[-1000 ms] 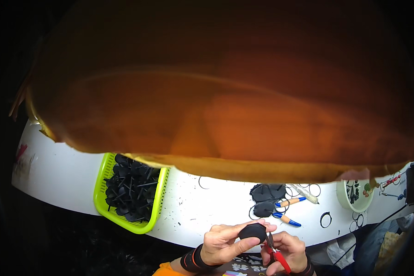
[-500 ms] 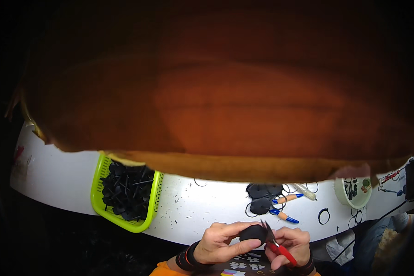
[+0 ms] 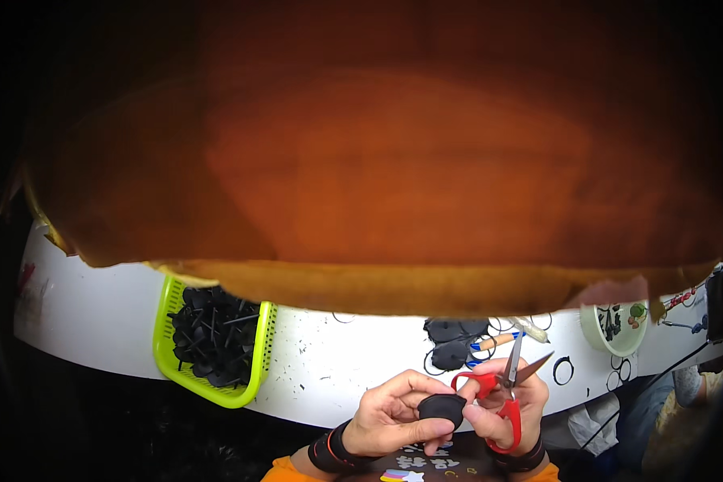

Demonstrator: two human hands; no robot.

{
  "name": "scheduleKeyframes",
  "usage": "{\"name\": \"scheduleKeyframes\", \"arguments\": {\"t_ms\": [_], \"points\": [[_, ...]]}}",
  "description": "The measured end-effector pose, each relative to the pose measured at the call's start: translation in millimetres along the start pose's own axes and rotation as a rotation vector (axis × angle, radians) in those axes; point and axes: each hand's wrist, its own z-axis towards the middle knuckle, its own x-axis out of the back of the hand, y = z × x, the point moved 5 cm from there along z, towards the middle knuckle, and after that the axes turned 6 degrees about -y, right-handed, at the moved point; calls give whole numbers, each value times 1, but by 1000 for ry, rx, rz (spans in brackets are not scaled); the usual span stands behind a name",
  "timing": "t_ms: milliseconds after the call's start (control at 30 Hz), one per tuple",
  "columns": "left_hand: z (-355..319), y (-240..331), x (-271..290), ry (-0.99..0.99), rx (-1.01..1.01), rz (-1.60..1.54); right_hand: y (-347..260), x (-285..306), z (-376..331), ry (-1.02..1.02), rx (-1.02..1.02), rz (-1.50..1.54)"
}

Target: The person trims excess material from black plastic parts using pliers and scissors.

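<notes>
Between the thumb and fingers of my left hand (image 3: 386, 414) is a small rounded black piece (image 3: 440, 410), smooth and rubber-like; its exact kind is unclear. My right hand (image 3: 530, 395) carries red-handled scissors (image 3: 511, 376) by their loops. Their blades stand apart and point away from me, up and to the right, clear of the piece. My right thumb and a fingertip touch the right edge of the black piece. Both hands are close together in front of my body, at the table's near edge.
A lime-green basket (image 3: 162, 353) full of black stemmed parts stands left on the white table (image 3: 317, 394). Beyond my hands lie black pieces (image 3: 451, 355), an orange-and-blue tool (image 3: 496, 342) and black rings (image 3: 563, 370). A pale bowl (image 3: 618, 347) stands right. An orange-brown covering (image 3: 410, 201) blocks the upper view.
The scissors have swung away from the black piece, their blades now spread and pointing up-right. My right thumb and fingertip have come to the piece, which stays in my left hand.
</notes>
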Motion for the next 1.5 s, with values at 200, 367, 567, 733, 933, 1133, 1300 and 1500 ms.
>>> {"name": "scheduleKeyframes", "arguments": {"t_ms": [200, 367, 567, 733, 933, 1133, 1300, 1500], "points": [[1, -5, 8, -36, 136, 10, -1, 1, 1, -68, -56, -29], [0, -9, 9, -65, 185, -32, 4, -3, 4, -54, -100, 75], [-2, -12, 11, -125, 185, -128, 22, -1, 5, -51, -149, 268], [4, -15, 12, -155, 136, -5, 17, 8, 1, -24, -112, 256], [0, 10, 52, 294, -237, 460, -37, 73, -35, 175, 173, -400], [1, 17, 79, 371, -157, 655, -73, 190, -143, 673, -172, -1241], [6, 20, 84, 306, -2, 868, -79, 239, -201, 885, -320, -1460], [57, 4, 65, 4, -25, 1386, -77, 245, -224, 1119, -174, -1537]]}}
